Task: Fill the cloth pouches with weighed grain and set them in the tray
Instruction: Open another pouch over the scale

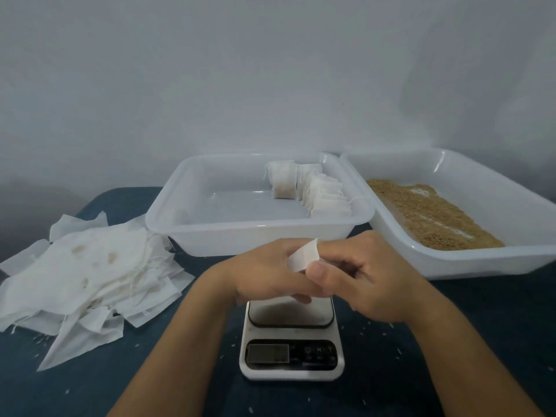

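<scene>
A small white cloth pouch [302, 257] is held between both hands above the kitchen scale [291, 341]. My left hand [264, 269] curls around its lower part, and my right hand [370, 275] pinches its upper edge with thumb and fingers. Most of the pouch is hidden inside the hands. Behind them stands a white tray [258, 236] with several filled pouches [313, 188] lined along its right side. A second white tray [451, 260] at the right holds brown grain [433, 215].
A loose heap of empty white pouches [87, 275] lies on the dark blue table at the left. Stray grains are scattered around the scale. A plain wall rises right behind the trays.
</scene>
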### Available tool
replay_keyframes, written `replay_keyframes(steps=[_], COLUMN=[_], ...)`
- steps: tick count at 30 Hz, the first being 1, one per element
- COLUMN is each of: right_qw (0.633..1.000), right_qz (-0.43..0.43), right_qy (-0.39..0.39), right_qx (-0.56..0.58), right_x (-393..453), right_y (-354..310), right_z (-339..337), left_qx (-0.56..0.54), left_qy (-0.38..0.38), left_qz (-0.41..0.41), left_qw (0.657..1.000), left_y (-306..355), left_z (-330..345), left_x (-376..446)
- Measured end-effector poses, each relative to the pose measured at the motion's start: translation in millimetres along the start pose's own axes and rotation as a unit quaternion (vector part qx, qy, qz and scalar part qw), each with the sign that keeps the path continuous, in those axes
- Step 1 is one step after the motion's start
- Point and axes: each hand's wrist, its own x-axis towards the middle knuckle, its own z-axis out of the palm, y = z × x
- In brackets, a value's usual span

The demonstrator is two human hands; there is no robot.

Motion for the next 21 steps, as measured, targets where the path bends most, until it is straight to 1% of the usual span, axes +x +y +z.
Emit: replay_keyframes(steps=[3,5,7,9,10,12,13,14,15,16,18,19,21], right_qw=[0.999,0.994,0.982,0.958,0.940,0.893,0.870,0.857,0.853,0.851,0.838,0.828,0.810], right_qz=[-0.016,-0.030,-0.047,-0.050,-0.034,0.034,0.081,0.140,0.209,0.285,0.416,0.456,0.494], right_qy=[0.047,0.102,0.178,0.279,0.336,0.448,0.482,0.484,0.451,0.387,0.219,0.136,-0.005], right_qx=[0.006,0.004,-0.025,-0.054,-0.053,-0.044,-0.062,-0.107,-0.162,-0.212,-0.277,-0.296,-0.317], right_x=[-2,-2,-2,-2,-2,-2,-2,-3,-4,-6,-8,-8,-5], right_y=[2,3,3,5,6,11,17,25,35,46,66,74,84], right_z=[-9,-14,-17,-20,-24,-36,-46,-59,-73,-86,-105,-110,-112], left_qx=[-0.004,-0.025,-0.044,-0.041,-0.024,0.016,0.027,0.030,0.022,0.009,-0.013,-0.021,-0.035], left_qy=[0.050,0.093,0.134,0.179,0.203,0.245,0.261,0.271,0.276,0.276,0.273,0.277,0.289], left_qz=[0.032,0.055,0.068,0.067,0.065,0.073,0.077,0.079,0.081,0.081,0.073,0.070,0.072], left_qw=[0.998,0.994,0.988,0.981,0.977,0.967,0.962,0.959,0.958,0.958,0.959,0.958,0.954], left_y=[-10,-18,-25,-30,-31,-34,-34,-35,-37,-39,-41,-42,-43], left_z=[7,10,12,13,14,16,17,18,19,19,18,17,15], left_x=[9,9,8,5,4,3,3,3,4,4,4,5,6])
